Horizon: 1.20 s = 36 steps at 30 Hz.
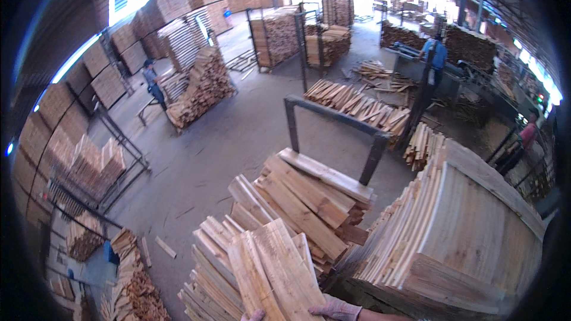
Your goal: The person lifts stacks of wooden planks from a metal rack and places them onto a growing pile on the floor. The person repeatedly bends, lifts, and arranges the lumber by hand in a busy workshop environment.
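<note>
Here, both hands (right (335, 309), left (254, 315)) are clamped on a bundle of wooden boards (275, 270) above a stack (303, 202).

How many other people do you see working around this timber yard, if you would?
3: a person in dark clothes left, a person in blue at the machine, a person in red far right; stacks may hide more.

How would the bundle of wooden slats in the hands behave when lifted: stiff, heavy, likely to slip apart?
The slats look like flat, rigid sawn wood, so probably stiff. Several are loose together, so they may slide apart. The right hand is gloved, suggesting rough, splintery surfaces; the left hand barely shows.
</note>
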Tool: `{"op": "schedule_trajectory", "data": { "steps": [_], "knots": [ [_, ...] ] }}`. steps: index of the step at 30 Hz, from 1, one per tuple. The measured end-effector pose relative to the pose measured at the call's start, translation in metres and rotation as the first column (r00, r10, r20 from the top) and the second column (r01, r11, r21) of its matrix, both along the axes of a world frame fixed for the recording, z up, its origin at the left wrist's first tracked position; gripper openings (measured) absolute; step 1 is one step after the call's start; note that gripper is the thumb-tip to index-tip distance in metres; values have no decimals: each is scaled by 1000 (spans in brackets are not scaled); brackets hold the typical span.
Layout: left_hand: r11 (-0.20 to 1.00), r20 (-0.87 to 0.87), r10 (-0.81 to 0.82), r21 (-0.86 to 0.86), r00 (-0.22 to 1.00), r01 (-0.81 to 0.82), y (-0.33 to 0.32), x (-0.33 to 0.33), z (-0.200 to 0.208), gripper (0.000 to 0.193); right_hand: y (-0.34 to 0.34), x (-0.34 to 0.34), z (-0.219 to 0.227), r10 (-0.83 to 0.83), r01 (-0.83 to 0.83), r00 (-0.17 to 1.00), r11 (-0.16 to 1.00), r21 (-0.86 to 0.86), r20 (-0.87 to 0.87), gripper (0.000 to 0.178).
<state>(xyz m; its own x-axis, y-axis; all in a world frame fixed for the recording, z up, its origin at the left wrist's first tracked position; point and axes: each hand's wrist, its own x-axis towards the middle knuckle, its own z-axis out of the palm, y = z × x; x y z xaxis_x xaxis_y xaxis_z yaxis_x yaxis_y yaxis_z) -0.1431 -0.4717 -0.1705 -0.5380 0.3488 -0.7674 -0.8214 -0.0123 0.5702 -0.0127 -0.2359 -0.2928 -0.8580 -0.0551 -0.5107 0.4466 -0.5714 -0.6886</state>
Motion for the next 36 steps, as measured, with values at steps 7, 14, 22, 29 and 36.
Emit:
{"op": "schedule_trajectory", "data": {
  "steps": [7,14,22,29,36],
  "knots": [
    [980,-179,-155,-152,972,129,-1,-2,68,70,15,2,145,-94,132,954,984,118,-286,83],
    [982,-613,-153,-183,775,49,49,30,190,64,64,41,271,-93,170,944,959,228,-316,102],
    [820,-687,-233,242,688,519,169,82,199,74,121,213,369,-388,542,821,761,356,-420,99],
    [577,-501,-515,398,696,713,308,249,228,72,153,421,387,-613,646,699,318,694,-369,79],
    [399,-504,-669,376,546,836,363,302,233,57,192,652,378,-879,-111,475,-11,994,44,95]
  ]
}}
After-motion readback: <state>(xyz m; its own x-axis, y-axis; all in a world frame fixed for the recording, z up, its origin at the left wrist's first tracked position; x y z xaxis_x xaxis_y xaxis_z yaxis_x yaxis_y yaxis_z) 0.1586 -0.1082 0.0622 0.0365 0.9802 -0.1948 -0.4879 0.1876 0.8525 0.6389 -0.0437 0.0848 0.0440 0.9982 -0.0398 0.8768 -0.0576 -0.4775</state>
